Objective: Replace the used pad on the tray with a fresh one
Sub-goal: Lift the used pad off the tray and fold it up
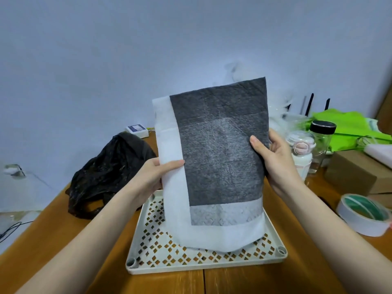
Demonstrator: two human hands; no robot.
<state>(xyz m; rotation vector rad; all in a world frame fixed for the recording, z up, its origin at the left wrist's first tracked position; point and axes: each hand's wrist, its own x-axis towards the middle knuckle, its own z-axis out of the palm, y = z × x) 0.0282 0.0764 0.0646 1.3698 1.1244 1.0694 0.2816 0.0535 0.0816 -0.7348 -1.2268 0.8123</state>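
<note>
Left hand (156, 175) and right hand (273, 160) pinching folded pad (220, 158) by side edges above tray (191, 262); loose lower fold below grips may snag, landing crooked.

The pad (220, 158) in my hands looks like soft, matt fleecy paper, its dark grey middle faintly quilted, its white border smooth. The tray (203, 264) under it is cream plastic with a dull sheen, pierced with diamond cut-outs. The table (265, 281) is smooth brown wood. The black bag (106, 172) is crinkled, glossy plastic film.
</note>
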